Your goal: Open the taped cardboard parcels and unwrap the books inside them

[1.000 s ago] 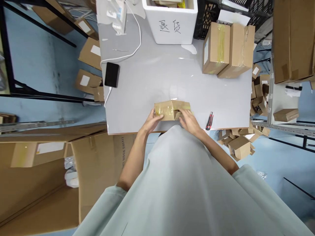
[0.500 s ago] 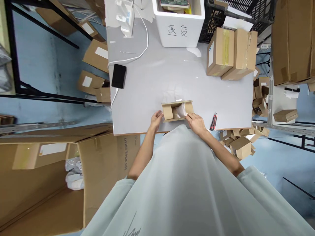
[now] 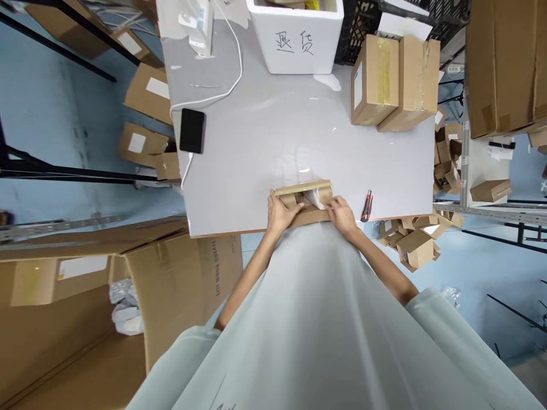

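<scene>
A small cardboard box [image 3: 304,188] lies open at the near edge of the grey table [image 3: 256,142], with something white showing inside. My left hand [image 3: 281,212] grips the box's left side, fingers curled over a flap. At the right side my right hand [image 3: 341,212] presses on the near flap, fingers bent onto the cardboard. Both hands touch the box.
A red utility knife [image 3: 366,206] lies right of the box. Two taped cartons [image 3: 395,82] stand at the back right, a white foam bin [image 3: 296,37] with writing at the back, a black phone [image 3: 192,130] on a white cable at left. Cartons litter the floor.
The box was shut and taped a second ago; its flaps are now spread open with white contents showing. Both hands have shifted onto the near flaps.
</scene>
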Tool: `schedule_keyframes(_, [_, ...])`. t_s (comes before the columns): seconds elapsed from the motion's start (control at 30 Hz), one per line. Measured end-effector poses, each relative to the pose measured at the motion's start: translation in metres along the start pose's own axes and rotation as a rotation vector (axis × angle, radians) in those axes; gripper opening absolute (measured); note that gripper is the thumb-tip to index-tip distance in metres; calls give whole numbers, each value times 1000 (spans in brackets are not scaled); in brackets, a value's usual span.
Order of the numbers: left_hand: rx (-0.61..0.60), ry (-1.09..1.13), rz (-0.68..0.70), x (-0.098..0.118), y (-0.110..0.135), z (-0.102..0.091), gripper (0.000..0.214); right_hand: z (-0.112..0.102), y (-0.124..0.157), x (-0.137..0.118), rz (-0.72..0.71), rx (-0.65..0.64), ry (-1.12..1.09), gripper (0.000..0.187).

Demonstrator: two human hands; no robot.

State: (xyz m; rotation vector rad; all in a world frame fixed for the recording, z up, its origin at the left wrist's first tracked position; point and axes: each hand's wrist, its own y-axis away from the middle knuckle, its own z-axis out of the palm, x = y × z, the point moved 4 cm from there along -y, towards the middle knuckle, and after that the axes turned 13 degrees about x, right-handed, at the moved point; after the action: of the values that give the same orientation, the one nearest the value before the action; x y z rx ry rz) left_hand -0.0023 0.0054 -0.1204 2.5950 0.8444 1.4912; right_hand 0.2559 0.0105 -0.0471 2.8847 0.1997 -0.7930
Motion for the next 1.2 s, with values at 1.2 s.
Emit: schedule_keyframes(1.2, [-178, -374, 611, 46, 22, -4, 57, -7, -26, 53, 239, 277, -186, 30])
